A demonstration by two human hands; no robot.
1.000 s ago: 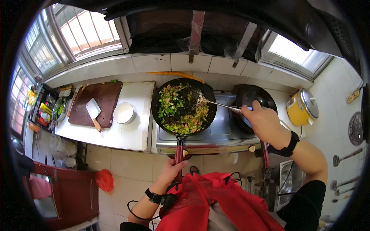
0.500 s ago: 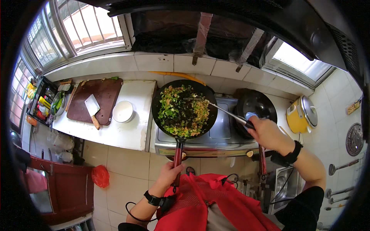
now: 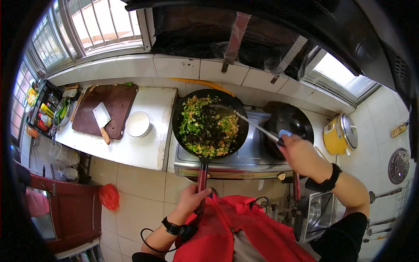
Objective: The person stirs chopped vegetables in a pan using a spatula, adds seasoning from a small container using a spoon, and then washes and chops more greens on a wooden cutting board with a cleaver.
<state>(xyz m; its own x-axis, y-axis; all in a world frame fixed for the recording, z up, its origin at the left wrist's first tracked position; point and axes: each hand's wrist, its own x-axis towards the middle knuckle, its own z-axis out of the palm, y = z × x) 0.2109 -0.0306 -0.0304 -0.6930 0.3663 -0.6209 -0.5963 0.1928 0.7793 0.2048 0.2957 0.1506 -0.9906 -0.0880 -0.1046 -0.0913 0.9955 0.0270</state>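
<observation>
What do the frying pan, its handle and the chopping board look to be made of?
Frying pan: dark matte metal, probably iron or non-stick. Its handle, held by the left hand: reddish, glossy, likely wood or plastic. Chopping board: dark brown wood, worn matte.

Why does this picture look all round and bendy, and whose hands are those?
The picture comes from a small camera worn on a person's head, looking down. Its very wide lens bends straight lines near the edges, so the kitchen looks round. The two hands belong to the person wearing it.

The left hand has its grip around the red handle of a black frying pan on the stove. The pan is full of chopped green and dark food. The right hand holds a long metal spatula that reaches into the pan.

Beside the stove, the white counter holds a brown cutting board with a cleaver on it and a white bowl. To the right are another black pan and a yellow cooker.
</observation>
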